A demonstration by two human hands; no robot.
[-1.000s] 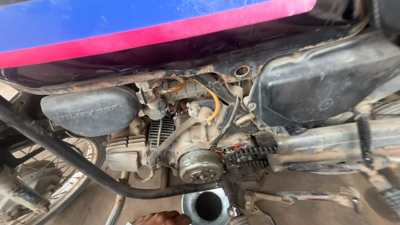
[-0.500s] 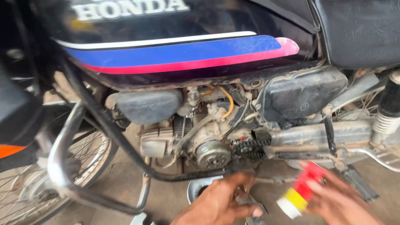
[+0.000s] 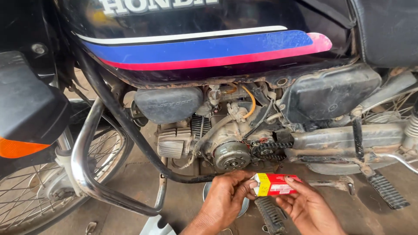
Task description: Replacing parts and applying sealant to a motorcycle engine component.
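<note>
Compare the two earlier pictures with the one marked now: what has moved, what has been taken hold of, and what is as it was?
Both hands have come up into view. The small red and yellow box, earlier in the right hand alone, is now gripped at its yellow end by the left hand too, held level below the engine. The motorcycle, its chain and the metal bowl stand as before.
</note>
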